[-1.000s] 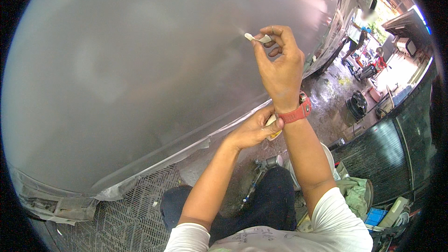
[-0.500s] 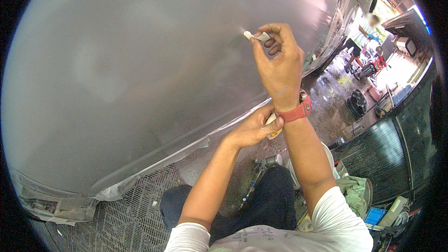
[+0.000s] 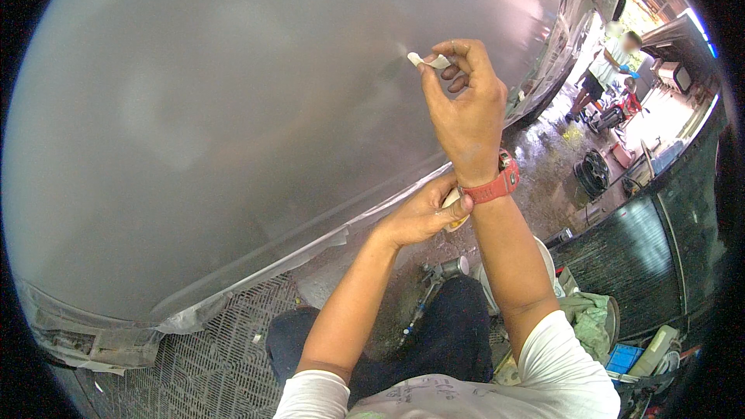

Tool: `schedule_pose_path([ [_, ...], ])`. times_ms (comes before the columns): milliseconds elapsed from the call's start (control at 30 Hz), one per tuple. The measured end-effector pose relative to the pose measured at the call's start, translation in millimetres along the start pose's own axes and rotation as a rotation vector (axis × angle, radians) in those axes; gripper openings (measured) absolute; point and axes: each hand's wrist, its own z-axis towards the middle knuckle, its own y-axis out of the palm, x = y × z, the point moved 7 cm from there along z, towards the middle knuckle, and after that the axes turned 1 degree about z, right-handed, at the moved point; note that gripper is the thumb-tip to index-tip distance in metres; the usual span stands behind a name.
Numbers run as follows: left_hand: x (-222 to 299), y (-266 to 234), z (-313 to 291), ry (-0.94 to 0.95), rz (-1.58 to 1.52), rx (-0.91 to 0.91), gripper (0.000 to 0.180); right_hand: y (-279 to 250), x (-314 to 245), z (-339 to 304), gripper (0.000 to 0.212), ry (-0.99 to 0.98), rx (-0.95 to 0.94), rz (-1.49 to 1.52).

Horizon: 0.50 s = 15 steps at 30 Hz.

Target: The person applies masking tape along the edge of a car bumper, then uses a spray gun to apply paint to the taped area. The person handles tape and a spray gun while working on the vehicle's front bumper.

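Note:
A broad grey panel of a vehicle body fills the left and upper view, its lower edge bordered by masking plastic. In front of it, my right hand pinches a small curled whitish strip between thumb and fingers. The strip's tip is close to the panel; whether it touches, I cannot tell. By my right wrist, under the red watch, my left hand is closed round a pale and yellow roll, apparently tape. Fingers and wrist hide most of that roll.
A spray gun with a hose is beside my knees, near a white bucket. Green cloth and a blue box lie lower right. Beyond are a wheel rim, a red motorbike and another person.
My hands have hardly moved, with the strip and roll still held. In the background, the other person has shifted and stands more upright, arms to the right.

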Motion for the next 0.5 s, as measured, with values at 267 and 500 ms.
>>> schedule_pose_path([
  [267, 4.4, 0.9, 0.9, 0.012, 0.037, 0.005, 0.080, -2.0, -1.4, 1.2, 0.024, 0.016, -0.003, -0.015],
  [500, 4.3, 1.6, 1.1, -0.001, 0.052, -0.008, 0.084, -5.2, -9.3, 2.7, 0.013, -0.089, -0.012, -0.110],
])
